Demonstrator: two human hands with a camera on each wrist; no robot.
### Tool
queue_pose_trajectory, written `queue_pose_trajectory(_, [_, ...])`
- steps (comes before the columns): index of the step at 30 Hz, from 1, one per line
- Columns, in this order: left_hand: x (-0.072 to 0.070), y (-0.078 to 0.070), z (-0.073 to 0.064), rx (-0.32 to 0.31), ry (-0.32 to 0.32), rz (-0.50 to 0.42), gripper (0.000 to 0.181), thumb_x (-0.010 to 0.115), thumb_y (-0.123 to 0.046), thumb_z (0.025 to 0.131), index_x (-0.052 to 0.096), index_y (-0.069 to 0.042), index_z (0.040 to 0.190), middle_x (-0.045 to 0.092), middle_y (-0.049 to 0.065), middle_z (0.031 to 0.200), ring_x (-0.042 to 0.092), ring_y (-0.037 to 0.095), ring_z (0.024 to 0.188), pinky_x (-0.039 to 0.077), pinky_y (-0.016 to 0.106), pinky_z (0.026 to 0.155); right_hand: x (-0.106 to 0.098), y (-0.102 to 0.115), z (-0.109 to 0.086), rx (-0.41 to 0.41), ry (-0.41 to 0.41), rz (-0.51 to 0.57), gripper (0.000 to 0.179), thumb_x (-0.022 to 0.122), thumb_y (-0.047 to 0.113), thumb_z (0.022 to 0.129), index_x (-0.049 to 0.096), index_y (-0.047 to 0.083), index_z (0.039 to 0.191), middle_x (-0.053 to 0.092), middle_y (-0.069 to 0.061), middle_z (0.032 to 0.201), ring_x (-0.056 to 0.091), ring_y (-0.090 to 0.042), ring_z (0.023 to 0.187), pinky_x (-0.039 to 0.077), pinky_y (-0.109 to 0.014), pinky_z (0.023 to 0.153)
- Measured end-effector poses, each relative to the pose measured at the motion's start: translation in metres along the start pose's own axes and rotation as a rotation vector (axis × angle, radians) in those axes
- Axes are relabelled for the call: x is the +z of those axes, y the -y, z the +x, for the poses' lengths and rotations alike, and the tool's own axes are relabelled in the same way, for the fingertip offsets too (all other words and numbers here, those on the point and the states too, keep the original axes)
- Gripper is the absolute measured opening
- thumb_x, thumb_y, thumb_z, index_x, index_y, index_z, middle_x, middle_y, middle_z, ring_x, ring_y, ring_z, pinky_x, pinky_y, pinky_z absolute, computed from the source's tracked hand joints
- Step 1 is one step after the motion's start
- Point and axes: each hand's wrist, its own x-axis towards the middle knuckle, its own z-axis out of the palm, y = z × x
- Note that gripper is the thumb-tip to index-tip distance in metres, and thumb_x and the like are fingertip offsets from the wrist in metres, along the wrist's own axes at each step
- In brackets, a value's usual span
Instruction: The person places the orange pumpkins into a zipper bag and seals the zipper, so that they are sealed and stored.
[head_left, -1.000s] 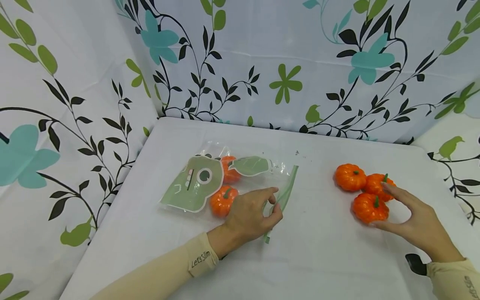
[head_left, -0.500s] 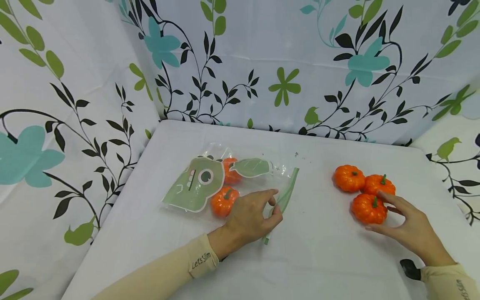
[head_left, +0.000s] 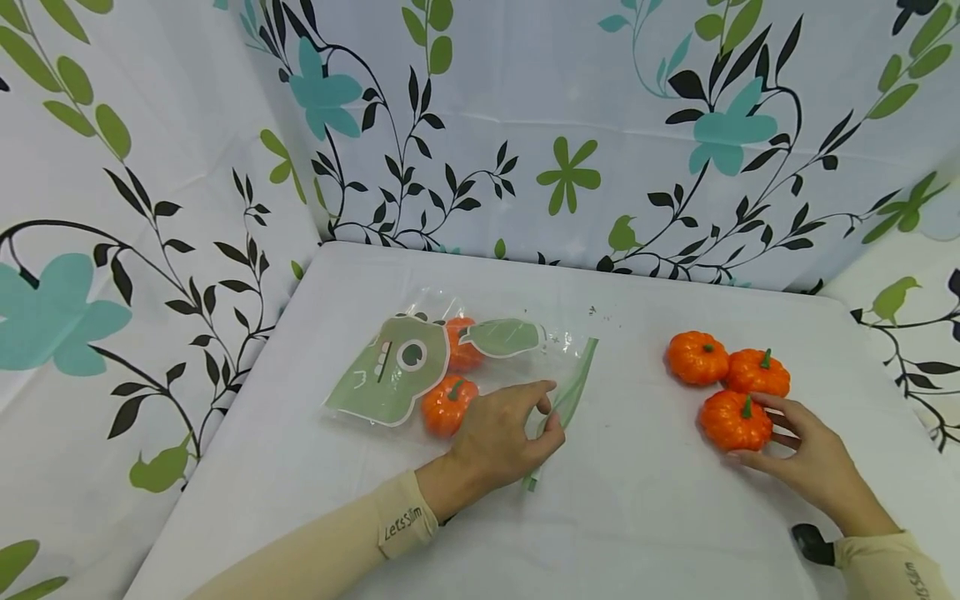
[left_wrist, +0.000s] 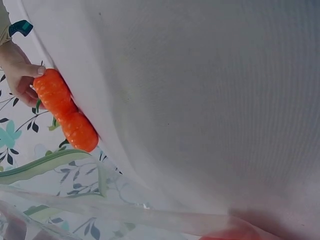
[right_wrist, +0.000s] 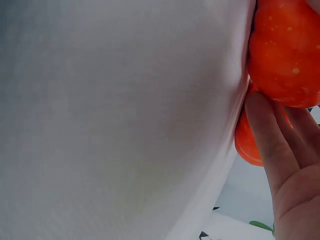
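Note:
A clear zip bag (head_left: 390, 379) with a green dinosaur print lies on the table, and two small orange pumpkins (head_left: 445, 406) show inside it. My left hand (head_left: 495, 429) grips the bag near its green mouth strip (head_left: 576, 387), covering part of that edge. Over on the right, my right hand (head_left: 806, 458) holds the nearest of three loose toy pumpkins (head_left: 735, 421), thumb on the near side and fingers behind. In the right wrist view the fingers (right_wrist: 272, 135) reach along that pumpkin (right_wrist: 287, 55). The other two pumpkins (head_left: 697, 358) touch or nearly touch just beyond it.
The table (head_left: 630, 500) has a white cover, with small dark specks (head_left: 592, 311) near its back. A leaf-patterned curtain (head_left: 480, 125) hangs behind it and at the sides. A black device (head_left: 812, 544) sits at my right wrist.
My right hand has moved left and closed around the nearest pumpkin, which has shifted slightly left, away from the one behind. My left hand and the bag have stayed in place.

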Motion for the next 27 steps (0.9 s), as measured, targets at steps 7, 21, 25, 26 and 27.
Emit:
queue_pose_trajectory(7, [0.0,0.0,-0.001,0.007,-0.006,0.012,0.027,0.067,-0.016,0.084,0.072,-0.002,0.107,0.072,-0.003,0.083,0.061,0.01,0.062,0.046,0.016,0.054,0.003,0.008,0.0,-0.005,0.05,0.05,0.093,0.089,0.038,0.075,0.043,0.008,0.149,0.045,-0.028,0.144,0.05,-0.05,0.121,0.043,-0.005,0.076])
queue_pose_trajectory(21, [-0.002,0.0,0.001,-0.002,0.002,0.01,0.027,0.066,-0.017,0.086,0.072,-0.003,0.107,0.073,-0.002,0.084,0.06,0.01,0.061,0.045,0.015,0.053,0.013,0.072,0.011,-0.287,0.124,0.187,0.083,0.092,0.02,0.071,0.053,0.012,0.144,0.057,-0.01,0.137,0.056,0.003,0.112,0.05,-0.016,0.086])
queue_pose_trajectory(25, [-0.002,0.0,0.001,-0.003,0.002,0.015,0.027,0.066,-0.017,0.085,0.072,-0.003,0.108,0.073,-0.002,0.084,0.062,0.011,0.063,0.047,0.017,0.055,0.021,0.093,0.019,-0.306,0.164,0.221,0.083,0.092,0.024,0.072,0.052,0.014,0.145,0.056,-0.006,0.139,0.062,-0.018,0.116,0.05,-0.019,0.088])
queue_pose_trajectory(26, [-0.002,0.0,0.001,-0.002,0.001,0.017,0.027,0.066,-0.017,0.085,0.072,-0.003,0.108,0.073,-0.002,0.084,0.061,0.01,0.062,0.047,0.017,0.055,0.024,0.098,0.021,-0.303,0.175,0.225,0.083,0.092,0.025,0.073,0.052,0.014,0.145,0.056,-0.005,0.139,0.062,-0.023,0.116,0.05,-0.02,0.089])
queue_pose_trajectory(27, [-0.002,0.0,0.001,-0.002,0.0,0.018,0.027,0.066,-0.017,0.085,0.072,-0.003,0.108,0.073,-0.002,0.084,0.061,0.01,0.063,0.047,0.017,0.056,0.027,0.102,0.023,-0.301,0.183,0.235,0.082,0.092,0.025,0.073,0.052,0.014,0.144,0.056,-0.005,0.139,0.062,-0.027,0.117,0.05,-0.021,0.089])
